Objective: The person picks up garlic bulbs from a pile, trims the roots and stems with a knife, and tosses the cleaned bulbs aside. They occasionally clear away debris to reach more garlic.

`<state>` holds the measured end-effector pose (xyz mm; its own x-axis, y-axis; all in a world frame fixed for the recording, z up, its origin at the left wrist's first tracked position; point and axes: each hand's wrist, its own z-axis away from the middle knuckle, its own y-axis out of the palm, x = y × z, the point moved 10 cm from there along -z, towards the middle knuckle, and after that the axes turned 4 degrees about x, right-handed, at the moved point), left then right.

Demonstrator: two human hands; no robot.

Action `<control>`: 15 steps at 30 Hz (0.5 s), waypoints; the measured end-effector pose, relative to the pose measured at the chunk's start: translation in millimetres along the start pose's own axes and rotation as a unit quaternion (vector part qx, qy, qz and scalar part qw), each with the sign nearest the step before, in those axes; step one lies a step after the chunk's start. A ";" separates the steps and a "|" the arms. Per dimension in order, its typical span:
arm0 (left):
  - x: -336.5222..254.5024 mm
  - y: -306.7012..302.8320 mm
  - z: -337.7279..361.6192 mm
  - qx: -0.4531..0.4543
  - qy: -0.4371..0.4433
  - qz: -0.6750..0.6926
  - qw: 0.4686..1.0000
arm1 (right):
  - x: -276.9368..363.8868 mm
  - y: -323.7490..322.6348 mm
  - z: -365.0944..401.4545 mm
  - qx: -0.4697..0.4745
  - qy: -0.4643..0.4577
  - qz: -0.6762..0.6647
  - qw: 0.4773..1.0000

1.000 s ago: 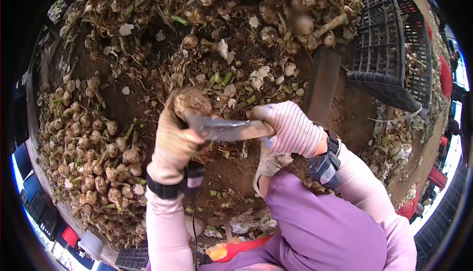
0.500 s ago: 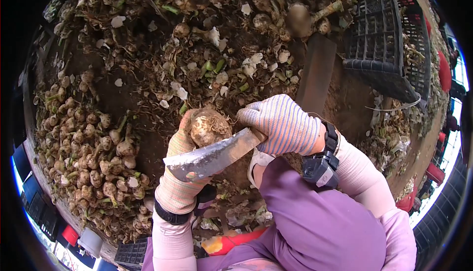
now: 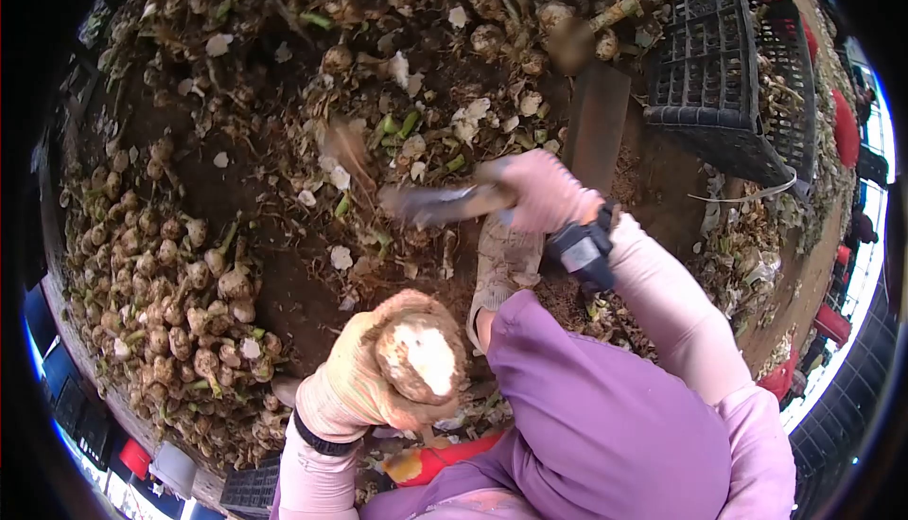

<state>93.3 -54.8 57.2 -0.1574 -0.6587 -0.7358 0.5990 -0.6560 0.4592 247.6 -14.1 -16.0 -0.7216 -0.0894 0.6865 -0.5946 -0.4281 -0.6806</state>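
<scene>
My left hand (image 3: 364,369), in a striped knit glove, is wrapped round a garlic bulb (image 3: 421,359). The bulb's bright white cut face is turned up towards me, with a brown rim round it. Further forward and to the right, my gloved right hand (image 3: 549,191) is closed on the handle of a broad-bladed knife (image 3: 440,206). The blade points left, apart from the bulb, and is smeared by motion. A brown clump (image 3: 350,146), also blurred, is left of and above the blade.
Many small garlic bulbs (image 3: 180,302) lie heaped at left. More bulbs with stalks (image 3: 492,9) are piled at the far side, amid peel and green scraps. A black crate (image 3: 705,75) stands at the upper right beside a dark flat bar (image 3: 598,127).
The knife has left the bulb and swung forward. My left hand has moved down towards me with the bulb, whose top now shows a white cut face instead of stringy roots.
</scene>
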 end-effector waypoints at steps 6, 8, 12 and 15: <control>-0.6 -51.0 -6.1 -0.124 0.119 0.168 0.971 | 22.8 -30.8 9.3 -0.081 0.032 -0.168 0.982; -12.1 -61.9 -5.9 -0.199 0.243 0.321 0.893 | 12.6 -8.0 12.2 -0.036 0.095 -0.280 0.955; -39.1 -24.6 -27.8 0.040 0.318 0.453 0.832 | 35.8 13.4 12.1 -0.001 0.055 -0.350 0.935; -23.7 -19.7 -42.1 0.004 0.306 0.533 0.789 | 65.5 -2.1 3.9 0.022 -0.023 -0.306 0.952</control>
<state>118.2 -10.8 44.7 0.8425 -0.5378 -0.0305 0.1290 0.1465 0.9808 202.9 -22.5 31.4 -0.2283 0.1497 0.9620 -0.8825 -0.4492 -0.1395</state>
